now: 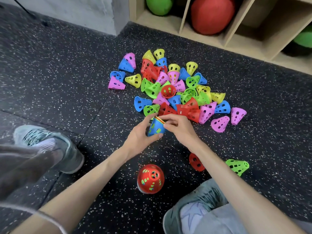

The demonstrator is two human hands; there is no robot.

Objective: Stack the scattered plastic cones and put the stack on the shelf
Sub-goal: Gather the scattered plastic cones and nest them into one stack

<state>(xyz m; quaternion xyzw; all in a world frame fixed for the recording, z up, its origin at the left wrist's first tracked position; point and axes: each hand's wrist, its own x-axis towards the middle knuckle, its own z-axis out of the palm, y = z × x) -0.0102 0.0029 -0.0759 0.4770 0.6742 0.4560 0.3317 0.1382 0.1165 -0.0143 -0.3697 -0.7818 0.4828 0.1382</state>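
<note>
Your left hand (pixel 141 134) wraps the body of a small nested stack of cones (pixel 156 128), blue on the outside, with red, yellow and green rims showing at its wide mouth. Your right hand (pixel 177 127) pinches at those rims with its fingertips, so both hands are closed on the same stack, held just on the near side of the loose pile of cones (pixel 175 86).

Taking that pile as the landmark: beyond it stands the wooden shelf (pixel 185 17), with a red ball (pixel 212 14) and green balls in its compartments. Nearer you than the pile, a second stack topped by a red cone (pixel 150 179) stands upright on the speckled rubber floor (pixel 67 65). To the near right of the pile lie 1 red cone (pixel 196 162) and 1 green cone (pixel 237 166), apart from each other.

These cones look like thin, perforated plastic: very light, a little springy, probably smooth enough to slip when nested. Take loose ones by the rim or through the holes. Carry the finished stack with 1 hand round the outermost cone and the other over the open end, since nested cones could slide out if tilted. Much of the pile is not yet stacked.
</note>
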